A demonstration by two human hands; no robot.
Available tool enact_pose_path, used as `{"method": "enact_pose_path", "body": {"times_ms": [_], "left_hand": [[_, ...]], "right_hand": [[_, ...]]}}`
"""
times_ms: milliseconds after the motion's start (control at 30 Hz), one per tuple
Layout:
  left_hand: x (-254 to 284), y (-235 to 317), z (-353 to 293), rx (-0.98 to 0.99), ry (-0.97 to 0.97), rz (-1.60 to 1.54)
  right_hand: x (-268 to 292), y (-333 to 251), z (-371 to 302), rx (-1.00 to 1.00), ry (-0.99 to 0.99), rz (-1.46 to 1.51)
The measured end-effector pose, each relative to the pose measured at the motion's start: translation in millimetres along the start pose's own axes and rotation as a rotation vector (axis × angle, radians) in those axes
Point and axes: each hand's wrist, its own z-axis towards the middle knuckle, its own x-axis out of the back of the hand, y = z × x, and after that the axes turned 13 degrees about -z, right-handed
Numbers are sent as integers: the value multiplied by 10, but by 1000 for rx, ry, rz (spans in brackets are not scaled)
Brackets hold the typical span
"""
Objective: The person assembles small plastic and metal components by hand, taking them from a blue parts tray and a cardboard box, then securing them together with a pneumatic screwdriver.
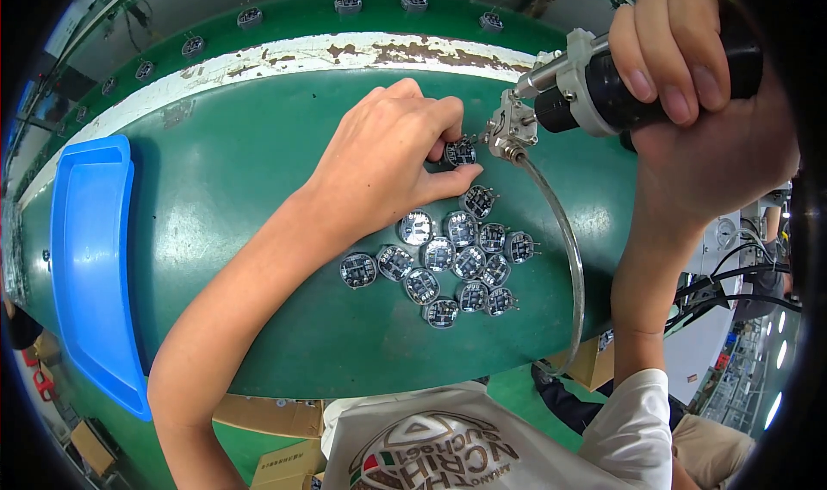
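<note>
My left hand (375, 158) pinches a small round electronic module (461, 152) with a dark circuit board, just above the green table. My right hand (715, 145) is wrapped around a black-bodied powered screwdriver (560, 106), held on its side. Its metal nose block (510, 128) points left and its tip is at the pinched module; whether they touch, I cannot tell. From the block a clear hose (568, 249) curves down past the table's near edge. Several similar round modules (438, 254) lie in a loose cluster below my left hand, some with short pins sticking out.
A blue plastic tray (90, 257) stands at the table's left end. Beyond a worn white ledge (345, 52), several modules (347, 4) sit spaced out on a green belt (293, 26). Cardboard boxes (284, 417) are below the near edge. Another person's legs (568, 399) show at lower right.
</note>
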Motion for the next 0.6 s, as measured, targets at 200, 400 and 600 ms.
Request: {"method": "enact_pose_path", "body": {"times_ms": [200, 400, 600], "left_hand": [[12, 6, 2, -5, 1, -5], [18, -3, 8, 17, -12, -36], [38, -28, 22, 21, -24, -93]], "right_hand": [[50, 23, 6, 14, -34, 9], [91, 51, 39, 30, -70, 16], [218, 126, 132, 47, -102, 24]]}}
